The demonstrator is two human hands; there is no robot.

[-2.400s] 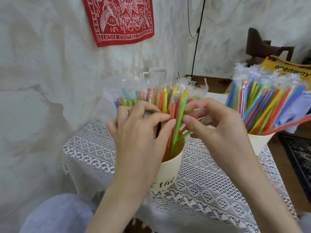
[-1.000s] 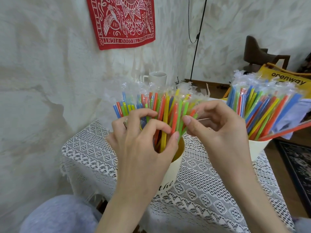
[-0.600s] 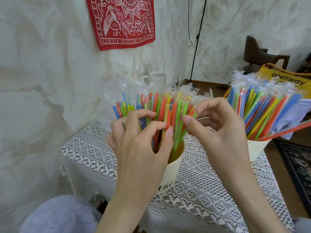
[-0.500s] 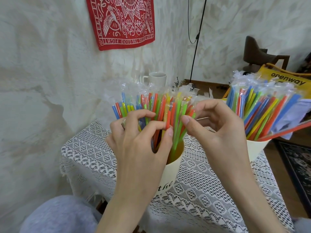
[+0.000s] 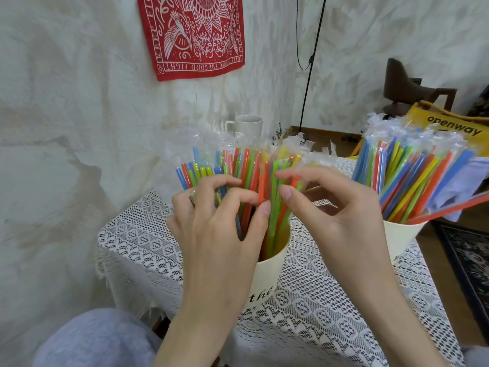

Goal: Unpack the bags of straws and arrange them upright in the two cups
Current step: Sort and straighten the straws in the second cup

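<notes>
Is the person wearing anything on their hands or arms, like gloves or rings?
No gloves. Both forearms are bare, with no sleeves in view. The left hand has a dark ring on one finger. The right hand shows no ring, watch or bracelet. The nails on both look short and unpainted.

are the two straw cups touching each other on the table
Apart. The head view shows lace tablecloth between the near cup and the right cup, with the right hand crossing part of that gap.
</notes>
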